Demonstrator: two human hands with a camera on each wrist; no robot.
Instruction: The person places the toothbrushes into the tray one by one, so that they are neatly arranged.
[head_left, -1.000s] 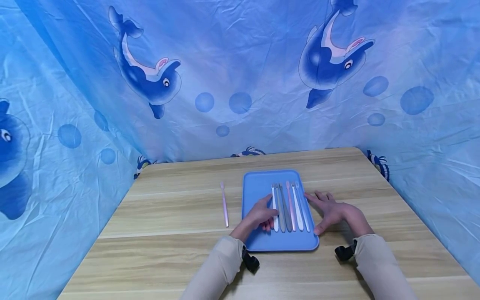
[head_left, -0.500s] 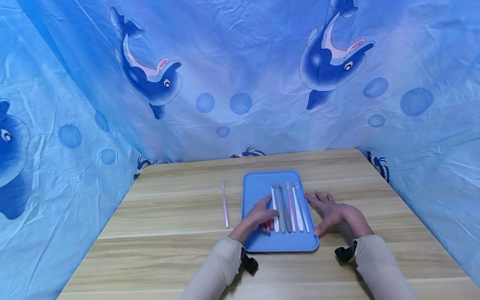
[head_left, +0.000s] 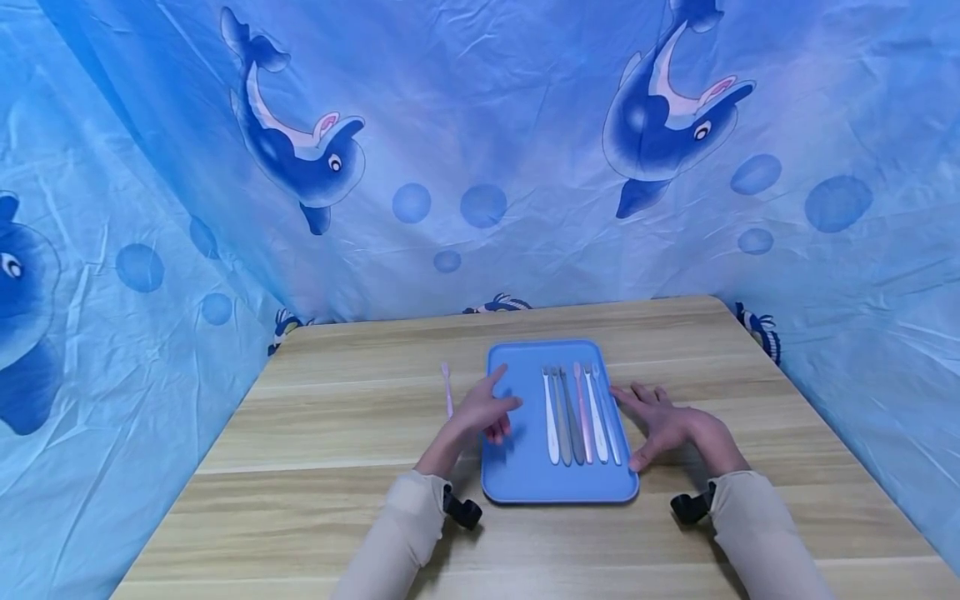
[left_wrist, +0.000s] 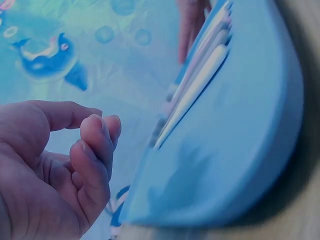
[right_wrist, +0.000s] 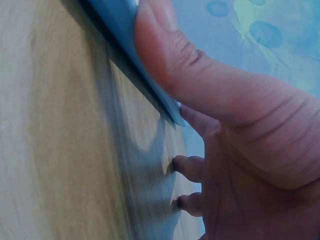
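Observation:
A blue tray (head_left: 517, 475) holds several toothbrushes side by side, heads pointing away, in its right half. The leftmost is a white toothbrush (head_left: 552, 429); a grey one (head_left: 573, 425) and a pink one (head_left: 584, 425) lie farther right. Over the tray's left side hovers my left hand (head_left: 480, 410), holding nothing, index finger extended and the other fingers loosely bent. In the left wrist view its fingers (left_wrist: 95, 140) are apart from the tray. My right hand (head_left: 663, 427) rests at the tray's right edge, fingers spread, thumb (right_wrist: 160, 50) against the rim.
Another pink toothbrush (head_left: 447, 390) lies on the wooden table (head_left: 330, 417) left of the tray, its lower part hidden behind my left hand. A blue dolphin-print curtain (head_left: 450, 125) hangs behind the table and along its sides.
My left hand has come away from the leftmost white toothbrush and moved left to the tray's left side. The white toothbrush stays in the row. My right hand keeps its place.

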